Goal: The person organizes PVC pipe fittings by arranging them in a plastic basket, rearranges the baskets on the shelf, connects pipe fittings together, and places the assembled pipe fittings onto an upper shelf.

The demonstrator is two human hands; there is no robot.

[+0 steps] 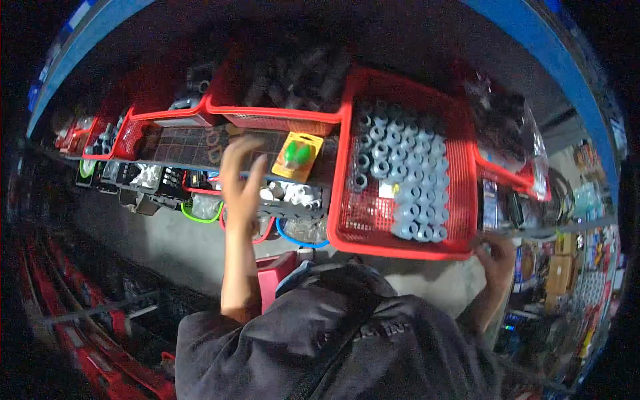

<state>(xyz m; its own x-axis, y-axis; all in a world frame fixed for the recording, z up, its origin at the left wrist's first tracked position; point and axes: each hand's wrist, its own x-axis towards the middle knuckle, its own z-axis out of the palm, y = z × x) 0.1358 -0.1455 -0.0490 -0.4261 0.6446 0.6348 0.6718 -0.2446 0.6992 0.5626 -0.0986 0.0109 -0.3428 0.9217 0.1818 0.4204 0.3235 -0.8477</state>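
My left hand [243,175] is raised over the shelf with its fingers apart and nothing in it. Just right of it, a yellow card package [298,157] with green pieces lies on the shelf. My right hand [495,255] is at the front right corner of a red basket [400,251], its fingers bent near the rim; their grip is too dark and small to make out. Rows of grey pipe fittings [415,175] stand inside this basket, with a small white label [388,191] among them.
More red baskets [277,113] with dark items line the shelf behind and to the left. Below hang a green-rimmed basket [202,219] and a blue-rimmed one [303,244]. Plastic-wrapped items [510,127] sit at right. A blue frame [533,47] arches overhead.
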